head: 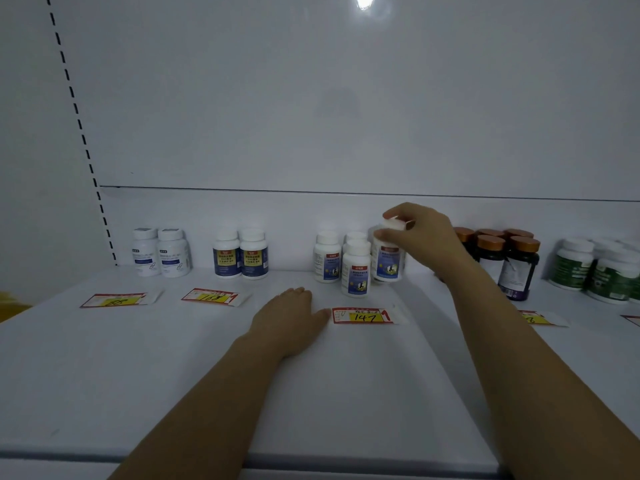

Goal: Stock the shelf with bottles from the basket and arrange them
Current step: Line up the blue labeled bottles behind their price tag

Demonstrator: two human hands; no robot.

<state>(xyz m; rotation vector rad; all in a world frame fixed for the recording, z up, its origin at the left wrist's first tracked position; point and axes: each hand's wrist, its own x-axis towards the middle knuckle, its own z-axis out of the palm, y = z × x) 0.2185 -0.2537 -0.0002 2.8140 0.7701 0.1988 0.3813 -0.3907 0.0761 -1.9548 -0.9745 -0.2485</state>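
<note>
My right hand [419,233] is curled over the cap of a white bottle [388,263], thumb on the cap's left side and fingers wrapped round its far side; the grip is closed on the cap alone, and the label below it shows in full. The bottle is upright at the far side of the shelf [346,393], close to the back panel [311,98]; whether its base rests on the shelf or hangs just above it I cannot tell. It is the rightmost of a group, just beside three like bottles [356,271] with the same blue-and-red label; one of those stands nearer than the rest, one is at the left of the group, and one is behind, mostly hidden.

My left hand [294,317] lies flat on the shelf, palm down, fingers straight and together, holding nothing; its thumb is just beside the left end of a red-and-yellow price tag [363,316] marked 147, which lies on the near side of the group.

Further left along the back stand two navy-label bottles [240,254], and beyond them two pale-label bottles [161,252]; each pair has a tag in front, the middle-left tag [211,296] and the far-left tag [117,300]. To the right of my right wrist is a cluster of dark bottles [502,254] with copper-coloured caps, partly hidden by my forearm; further right stand green-label bottles [595,268]; a right-hand tag [535,318] lies on the near side of the dark cluster.
</note>
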